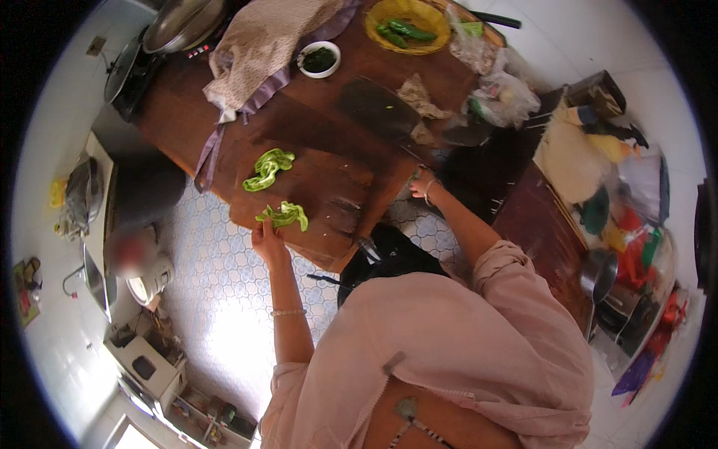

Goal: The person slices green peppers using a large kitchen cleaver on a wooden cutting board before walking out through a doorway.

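Note:
The fingertips of my left hand (268, 242) pinch the edge of a split green pepper (287, 215), which lies flattened on a brown wooden board (314, 191). Just beyond it on the same board rests another opened green pepper (269, 168), its pale inside showing. My right hand (422, 185) is at the board's right edge, fingers curled downward. A bit of green shows by its fingertips, but whether the hand grips it is hidden. Near the board's front corner is a shiny metal object (367, 250), too blurred to identify.
A yellow basket (443, 40) with whole green peppers (412, 29) stands at the back, near a white bowl (338, 56) of dark green contents. A patterned cloth (252, 56) covers something at back left. Crumpled paper (418, 96) and a plastic bag (507, 98) lie right. Pans (182, 25) sit far left.

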A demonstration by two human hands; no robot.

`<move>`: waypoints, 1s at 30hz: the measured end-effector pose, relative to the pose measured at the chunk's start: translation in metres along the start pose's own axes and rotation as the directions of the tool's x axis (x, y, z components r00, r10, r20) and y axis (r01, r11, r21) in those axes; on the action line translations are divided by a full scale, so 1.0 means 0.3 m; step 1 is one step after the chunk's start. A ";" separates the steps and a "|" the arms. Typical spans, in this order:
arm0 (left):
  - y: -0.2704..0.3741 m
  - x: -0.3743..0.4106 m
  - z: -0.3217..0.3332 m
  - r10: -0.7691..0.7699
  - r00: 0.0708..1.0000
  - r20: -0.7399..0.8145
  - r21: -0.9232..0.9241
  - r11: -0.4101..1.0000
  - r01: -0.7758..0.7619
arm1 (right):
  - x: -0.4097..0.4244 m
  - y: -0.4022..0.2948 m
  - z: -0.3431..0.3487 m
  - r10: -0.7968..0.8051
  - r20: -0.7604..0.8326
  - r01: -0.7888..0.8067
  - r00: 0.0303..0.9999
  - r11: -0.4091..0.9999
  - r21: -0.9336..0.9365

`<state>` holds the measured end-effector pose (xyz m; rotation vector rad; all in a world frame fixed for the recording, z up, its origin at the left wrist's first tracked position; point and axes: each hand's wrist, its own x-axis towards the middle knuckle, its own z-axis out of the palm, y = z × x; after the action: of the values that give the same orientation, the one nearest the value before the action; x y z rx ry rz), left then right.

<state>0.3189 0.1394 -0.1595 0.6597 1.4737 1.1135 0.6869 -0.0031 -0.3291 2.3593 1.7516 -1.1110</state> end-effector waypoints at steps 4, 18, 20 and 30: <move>-0.038 0.069 0.032 -0.068 0.995 0.075 -0.125 0.989 0.077 | 0.049 0.387 0.257 0.247 -0.341 -0.326 0.907 0.925 -0.195; -0.055 0.263 -0.133 0.157 0.970 0.185 0.584 0.776 -0.237 | 0.017 0.094 -0.295 0.465 0.127 -0.469 0.876 0.883 -0.003; -0.058 0.287 -0.107 0.236 0.949 0.211 0.597 0.737 -0.316 | -0.010 0.091 -0.295 0.520 0.108 -0.527 0.848 0.802 0.280; -0.025 0.045 0.084 0.119 0.906 0.407 0.892 0.164 -0.422 | -0.145 -0.110 -0.304 0.055 -0.162 0.042 0.985 0.840 0.541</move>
<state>0.3414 0.1551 -0.1704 1.9895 1.7684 0.0908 0.7022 0.0088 -0.2246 2.8452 1.6324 -1.6365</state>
